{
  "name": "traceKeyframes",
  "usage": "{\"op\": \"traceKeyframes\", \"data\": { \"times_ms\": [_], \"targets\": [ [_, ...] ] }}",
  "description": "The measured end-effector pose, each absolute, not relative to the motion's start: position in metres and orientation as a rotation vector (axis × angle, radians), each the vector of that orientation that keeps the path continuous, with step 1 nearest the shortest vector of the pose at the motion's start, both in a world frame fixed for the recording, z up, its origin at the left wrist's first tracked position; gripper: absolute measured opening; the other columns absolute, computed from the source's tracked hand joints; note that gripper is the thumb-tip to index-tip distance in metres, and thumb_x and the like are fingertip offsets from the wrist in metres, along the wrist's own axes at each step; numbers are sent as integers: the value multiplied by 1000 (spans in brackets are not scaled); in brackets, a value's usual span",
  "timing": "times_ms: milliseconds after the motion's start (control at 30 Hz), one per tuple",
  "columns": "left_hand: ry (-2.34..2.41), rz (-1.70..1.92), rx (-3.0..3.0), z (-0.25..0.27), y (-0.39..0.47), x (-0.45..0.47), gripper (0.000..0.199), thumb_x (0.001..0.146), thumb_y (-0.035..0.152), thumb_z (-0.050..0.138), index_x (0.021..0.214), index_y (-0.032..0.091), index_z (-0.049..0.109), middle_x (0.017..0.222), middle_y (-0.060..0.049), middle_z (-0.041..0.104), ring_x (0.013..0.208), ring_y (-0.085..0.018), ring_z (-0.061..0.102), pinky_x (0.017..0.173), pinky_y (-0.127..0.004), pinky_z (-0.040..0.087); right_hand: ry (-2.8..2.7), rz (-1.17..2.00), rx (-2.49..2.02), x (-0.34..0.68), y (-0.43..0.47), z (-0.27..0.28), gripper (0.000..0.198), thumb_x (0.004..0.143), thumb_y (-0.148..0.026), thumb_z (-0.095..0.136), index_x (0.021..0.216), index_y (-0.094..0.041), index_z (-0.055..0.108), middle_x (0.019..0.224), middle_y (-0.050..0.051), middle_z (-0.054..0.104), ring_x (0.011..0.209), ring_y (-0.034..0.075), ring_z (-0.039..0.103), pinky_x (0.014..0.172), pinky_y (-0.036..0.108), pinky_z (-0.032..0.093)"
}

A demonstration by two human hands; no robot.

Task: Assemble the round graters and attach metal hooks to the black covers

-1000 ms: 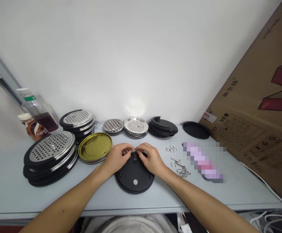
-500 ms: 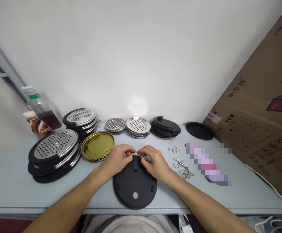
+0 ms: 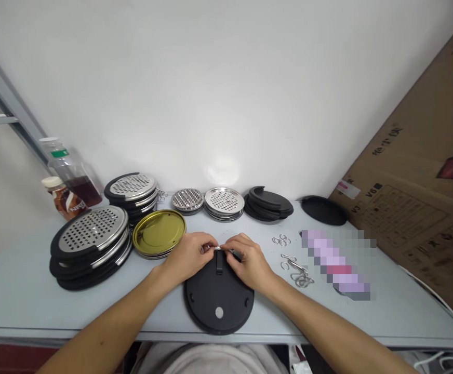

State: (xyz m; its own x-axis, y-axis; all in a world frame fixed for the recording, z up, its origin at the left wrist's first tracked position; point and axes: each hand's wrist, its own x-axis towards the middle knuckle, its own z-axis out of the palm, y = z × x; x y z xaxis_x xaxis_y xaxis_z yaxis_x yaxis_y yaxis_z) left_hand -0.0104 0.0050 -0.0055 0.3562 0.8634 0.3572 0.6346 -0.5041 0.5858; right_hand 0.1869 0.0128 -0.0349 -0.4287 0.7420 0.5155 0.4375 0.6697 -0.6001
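Observation:
A round black plastic base (image 3: 219,293) lies in front of me near the table's front edge. It has a raised black clip (image 3: 219,262) at its far side and a pale round spot near my body. Above the clip, a small shiny metal wire piece (image 3: 217,248) shows between my fingertips; its full shape is hidden. My left hand (image 3: 195,254) pinches it from the left, thumb and forefinger together. From the other side my right hand (image 3: 249,261) is closed at the same spot, its fingers bent over the base's far rim.
Stacked graters with black rims (image 3: 90,241) stand left, beside gold lids (image 3: 159,232). Grater discs (image 3: 224,201) and black covers (image 3: 269,203) line the wall. Metal rings (image 3: 281,240) and wire hooks (image 3: 298,272) lie right of my hand. A large carton (image 3: 417,208) borders the right side.
The whole view has shifted slightly. Both hands stay at the clip, with only small finger movement around the wire piece.

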Motion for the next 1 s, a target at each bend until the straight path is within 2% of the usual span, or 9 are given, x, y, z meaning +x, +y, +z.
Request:
{"op": "traceKeyframes", "data": {
  "times_ms": [200,467,700,1000],
  "targets": [
    [1264,933,2289,-6,6,-13,24,82,8,60,90,23,76,88,0,77,80,-16,69,72,-25,50,-2082,492,-919,187,13,-37,26,80,-2,55,89,-21,70,85,5,69,85,22,60,78,37,50],
    [1268,941,2293,-5,6,-15,25,80,6,61,88,23,78,86,-1,77,77,-17,70,70,-25,51,-2064,494,-904,186,12,-36,30,78,-1,55,90,-22,72,85,5,68,85,21,60,78,36,51],
    [1234,927,2329,-6,7,-15,26,79,3,63,86,22,78,85,-2,76,79,-17,69,75,-26,51,-2064,495,-946,185,12,-38,28,78,-1,56,88,-21,73,85,6,68,84,21,61,78,36,51],
    [1289,856,2385,-4,5,-13,22,80,2,62,80,19,77,81,-3,75,75,-16,69,70,-25,50,-2088,454,-925,182,12,-35,28,77,0,55,85,-20,73,82,5,68,82,21,59,76,34,51]
  ]
}}
